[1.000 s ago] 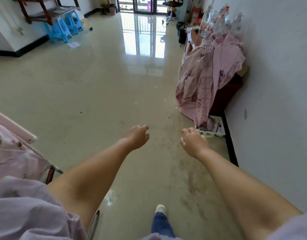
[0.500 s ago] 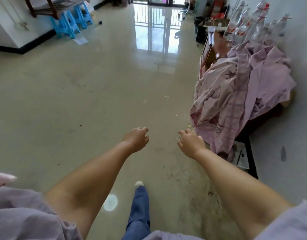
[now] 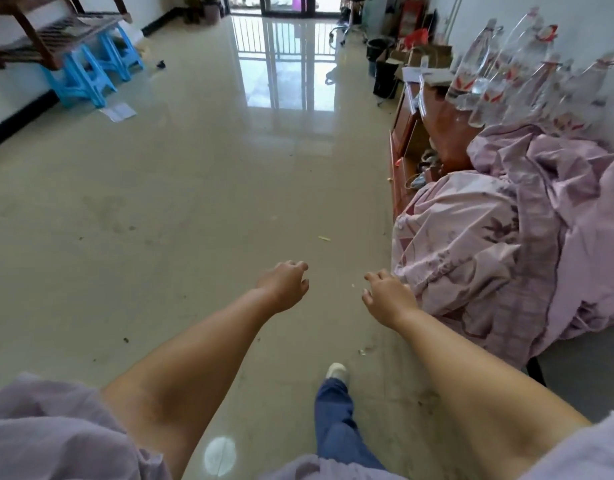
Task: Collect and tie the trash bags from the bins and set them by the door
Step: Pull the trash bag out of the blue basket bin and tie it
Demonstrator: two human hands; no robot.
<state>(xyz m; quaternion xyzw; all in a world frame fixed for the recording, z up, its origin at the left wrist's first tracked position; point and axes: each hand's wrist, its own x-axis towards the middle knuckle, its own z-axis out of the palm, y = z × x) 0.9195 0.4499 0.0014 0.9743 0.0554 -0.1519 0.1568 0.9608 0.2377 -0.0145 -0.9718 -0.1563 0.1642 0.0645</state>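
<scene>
Head view, left hand: the left hand is held out over the floor, fingers loosely curled, nothing in it.
Head view, right hand: the right hand reaches forward beside it, fingers relaxed and slightly bent, also holding nothing; it sits just beside the edge of the pink bedding.
Head view, bins: a dark bin stands far down the room by the right wall, near cardboard boxes; a second dark bin stands just in front of it. Both are well apart from either hand. I cannot tell whether a trash bag lines them.
Head view, door: a glass door sits at the far end, its light reflected on the floor.
Head view, right side: the bedding is heaped over a wooden cabinet, with clear plastic bottles lined up on top against the wall.
Head view, left side: blue plastic stools stand under a wooden shelf, a sheet of paper on the floor near them.
Head view, person: a blue trouser leg and a light shoe step forward between the arms.
</scene>
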